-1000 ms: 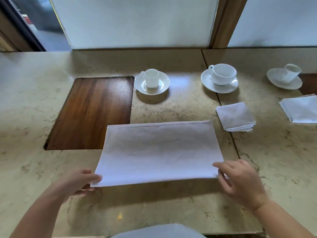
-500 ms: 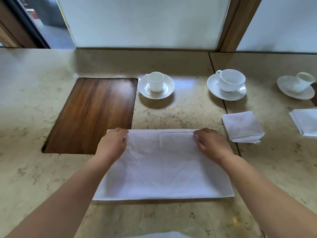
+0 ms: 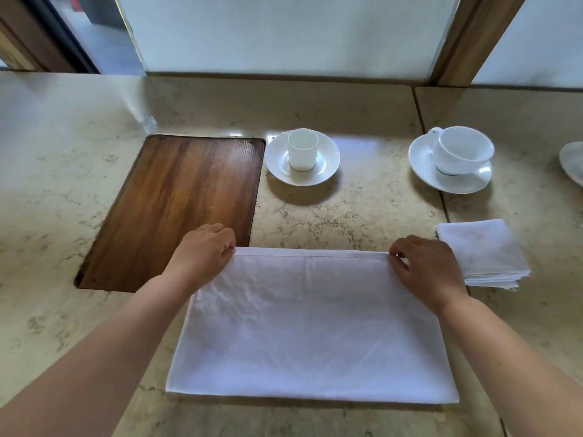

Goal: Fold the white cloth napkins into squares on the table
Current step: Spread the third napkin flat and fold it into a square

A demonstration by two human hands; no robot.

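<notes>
A white cloth napkin [image 3: 310, 323] lies flat on the marble table [image 3: 63, 190] as a wide rectangle, its hemmed edge at the far side. My left hand [image 3: 205, 250] pinches the far left corner. My right hand [image 3: 426, 266] pinches the far right corner. Both sets of fingers are closed on the cloth. To the right of my right hand rests a folded square napkin [image 3: 482, 252].
A dark wooden inlay [image 3: 176, 206] lies at the left of the napkin. Behind stand a small white cup on a saucer [image 3: 303, 156] and a wider cup on a saucer [image 3: 451, 159]. Another saucer edge [image 3: 572, 162] shows at far right.
My hands carried the napkin's near edge over to the far edge, halving it. Since then they slid outward along the far hem to its two corners.
</notes>
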